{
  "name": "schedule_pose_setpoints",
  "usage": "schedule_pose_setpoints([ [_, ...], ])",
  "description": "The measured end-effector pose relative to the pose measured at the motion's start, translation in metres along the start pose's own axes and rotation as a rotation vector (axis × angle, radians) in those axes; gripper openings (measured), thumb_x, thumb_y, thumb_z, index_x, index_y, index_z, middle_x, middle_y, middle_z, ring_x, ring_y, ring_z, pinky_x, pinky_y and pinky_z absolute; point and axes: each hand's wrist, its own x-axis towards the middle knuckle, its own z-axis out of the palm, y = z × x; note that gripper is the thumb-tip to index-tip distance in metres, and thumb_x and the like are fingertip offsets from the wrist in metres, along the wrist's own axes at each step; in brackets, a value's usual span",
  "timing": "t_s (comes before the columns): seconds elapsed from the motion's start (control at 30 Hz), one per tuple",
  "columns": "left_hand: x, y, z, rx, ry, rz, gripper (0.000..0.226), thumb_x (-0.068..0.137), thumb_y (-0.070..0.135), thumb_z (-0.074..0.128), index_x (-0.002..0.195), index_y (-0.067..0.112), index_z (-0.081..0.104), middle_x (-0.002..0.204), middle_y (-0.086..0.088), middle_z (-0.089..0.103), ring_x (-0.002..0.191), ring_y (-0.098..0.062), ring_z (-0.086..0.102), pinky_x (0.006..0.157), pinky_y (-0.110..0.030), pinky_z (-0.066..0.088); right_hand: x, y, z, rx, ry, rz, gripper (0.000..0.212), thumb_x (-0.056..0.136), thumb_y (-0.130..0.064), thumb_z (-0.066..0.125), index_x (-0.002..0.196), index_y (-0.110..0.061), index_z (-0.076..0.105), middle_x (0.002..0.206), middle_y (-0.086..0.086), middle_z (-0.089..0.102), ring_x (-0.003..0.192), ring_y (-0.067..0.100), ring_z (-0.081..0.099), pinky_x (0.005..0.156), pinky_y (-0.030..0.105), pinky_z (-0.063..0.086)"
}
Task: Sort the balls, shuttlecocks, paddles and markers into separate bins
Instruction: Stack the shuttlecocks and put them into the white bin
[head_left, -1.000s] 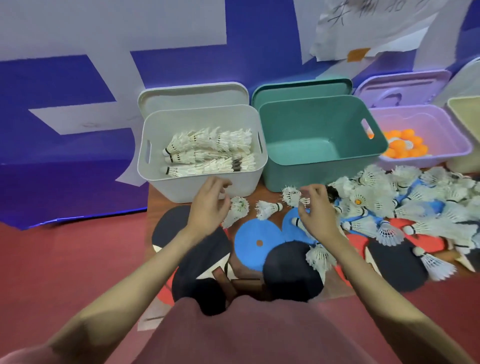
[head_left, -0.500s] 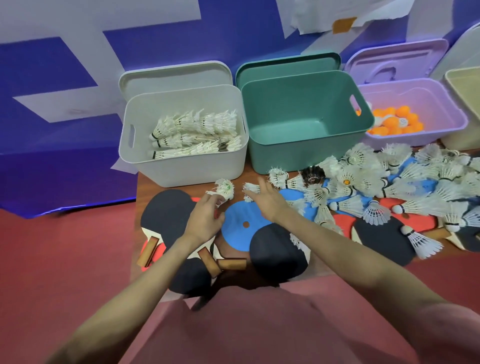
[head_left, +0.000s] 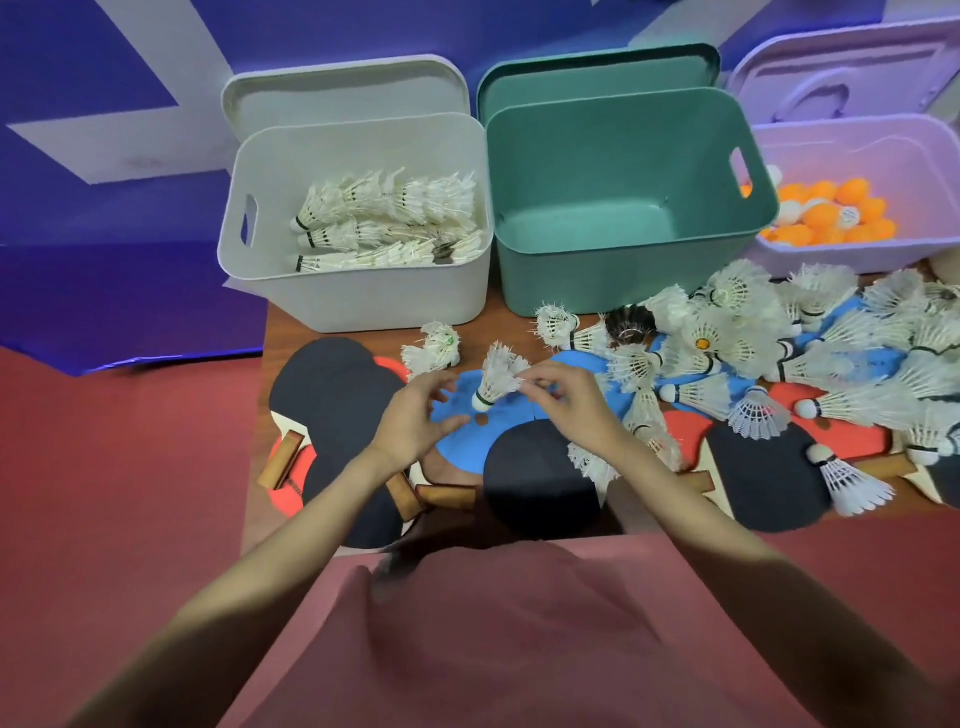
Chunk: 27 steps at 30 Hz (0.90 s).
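Shuttlecock (head_left: 496, 378) pinched by its feather skirt in the right hand (head_left: 569, 410), cork end pointing down-left toward the left hand (head_left: 410, 423). Likely held by the feathers so the cork stays free for the other hand to take or line up; the ones already in the white bin (head_left: 270, 218) lie nested in rows, cork toward the bin's left wall, so a matching orientation looks like the aim.

Right hand: thumb and first fingers (head_left: 540, 382) closed on the feather tips, remaining fingers curled loosely under. Grip is light, fingertip only.

Left hand: fingers half open and spread, thumb apart from them, palm turned toward the cork. It holds nothing as far as I can tell, though the fingertips sit just beside the cork and contact is hard to rule out from this angle.

Below both hands lie overlapping paddles (head_left: 332, 389), black, blue and red faces, handles toward the person. Just beyond the left fingertips, two loose shuttlecocks (head_left: 434, 351) sit on the table edge before the white bin. To the right of the right hand's knuckles spreads the big unsorted pile (head_left: 810, 364) of shuttlecocks over more paddles. Far past the fingers: green bin (head_left: 519, 171), nothing showing inside it, and purple bin (head_left: 914, 150) with orange balls (head_left: 831, 208).

Sorting is well short of done.
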Motion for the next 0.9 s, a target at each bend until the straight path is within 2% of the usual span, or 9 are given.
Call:
schedule_pose_setpoints([
  [0.13, 0.001, 0.010, 0.012, 0.002, -0.159, 0.060, 0.055, 0.076, 0.019, 0.079, 0.125, 0.014, 0.057, 0.104, 0.006, 0.063, 0.093, -0.007, 0.059, 0.080, -0.009, 0.043, -0.029, 0.006, 0.007, 0.080, 0.005, 0.048, 0.013, 0.087, -0.007, 0.065, 0.096, -0.004, 0.073, 0.087, -0.007, 0.066, 0.076, -0.002, 0.061, 0.071, 0.016, 0.049],
  [0.3, -0.004, 0.012, 0.026, 0.026, -0.253, 0.069, 0.023, 0.082, 0.008, 0.071, 0.104, 0.011, 0.064, 0.089, 0.005, 0.066, 0.076, -0.002, 0.056, 0.074, -0.012, 0.045, -0.048, 0.006, 0.017, 0.087, -0.006, 0.122, 0.029, 0.088, -0.007, 0.064, 0.116, -0.013, 0.066, 0.097, -0.008, 0.065, 0.075, 0.011, 0.062, 0.069, 0.015, 0.048],
  [0.37, -0.005, 0.006, 0.025, 0.041, -0.210, 0.054, 0.025, 0.082, 0.009, 0.071, 0.106, 0.008, 0.065, 0.093, -0.003, 0.069, 0.079, -0.013, 0.059, 0.078, -0.027, 0.048, -0.051, 0.012, 0.018, 0.025, 0.115, 0.194, 0.042, 0.087, -0.005, 0.061, 0.127, -0.015, 0.053, 0.102, -0.005, 0.060, 0.071, 0.007, 0.059, 0.068, 0.016, 0.046],
  [0.43, -0.007, -0.001, 0.021, 0.047, -0.159, 0.030, 0.025, 0.080, 0.011, 0.073, 0.103, 0.009, 0.065, 0.089, -0.006, 0.068, 0.081, -0.019, 0.061, 0.077, -0.033, 0.048, -0.050, 0.019, 0.016, -0.098, 0.349, 0.286, 0.038, 0.086, -0.006, 0.061, 0.122, -0.011, 0.048, 0.106, -0.001, 0.055, 0.074, 0.005, 0.057, 0.072, 0.026, 0.049],
  [0.5, -0.010, -0.008, 0.017, 0.040, -0.126, 0.004, 0.024, 0.079, 0.011, 0.073, 0.101, 0.009, 0.064, 0.087, -0.009, 0.066, 0.082, -0.022, 0.060, 0.076, -0.032, 0.046, -0.044, 0.024, 0.011, -0.192, 0.555, 0.409, 0.042, 0.081, -0.007, 0.065, 0.118, -0.006, 0.045, 0.106, 0.008, 0.055, 0.089, 0.021, 0.059, 0.080, 0.041, 0.051],
  [0.57, -0.013, -0.014, 0.014, 0.014, -0.113, -0.009, 0.024, 0.079, 0.012, 0.074, 0.101, 0.009, 0.063, 0.089, -0.011, 0.065, 0.085, -0.023, 0.060, 0.077, -0.034, 0.047, -0.032, 0.028, 0.007, -0.287, 0.573, 0.494, 0.054, 0.077, -0.009, 0.068, 0.125, -0.008, 0.042, 0.104, 0.015, 0.058, 0.098, 0.032, 0.055, 0.084, 0.047, 0.047],
  [0.7, -0.017, -0.023, 0.009, -0.020, -0.121, -0.020, 0.025, 0.079, 0.012, 0.074, 0.101, 0.012, 0.063, 0.090, -0.007, 0.066, 0.088, -0.022, 0.061, 0.082, -0.036, 0.049, -0.008, 0.033, 0.009, -0.457, 0.340, 0.603, 0.045, 0.085, -0.012, 0.062, 0.128, -0.014, 0.050, 0.101, 0.018, 0.066, 0.100, 0.036, 0.059, 0.089, 0.043, 0.047],
  [0.8, -0.018, -0.031, 0.005, -0.033, -0.148, -0.006, 0.027, 0.078, 0.012, 0.074, 0.103, 0.015, 0.064, 0.091, -0.004, 0.070, 0.087, -0.022, 0.064, 0.082, -0.039, 0.051, -0.001, 0.020, 0.015, -0.365, 0.380, 0.574, 0.028, 0.092, -0.008, 0.052, 0.118, -0.002, 0.061, 0.113, 0.016, 0.066, 0.107, 0.031, 0.060, 0.088, 0.033, 0.046],
  [0.9, -0.017, -0.041, -0.001, -0.033, -0.126, -0.033, 0.029, 0.078, 0.013, 0.073, 0.106, 0.017, 0.064, 0.093, -0.001, 0.071, 0.088, -0.020, 0.065, 0.082, -0.036, 0.052, -0.010, -0.017, 0.020, -0.260, 0.473, 0.338, 0.023, 0.090, -0.005, 0.054, 0.111, -0.004, 0.063, 0.097, 0.014, 0.069, 0.082, 0.026, 0.064, 0.071, 0.027, 0.046],
])
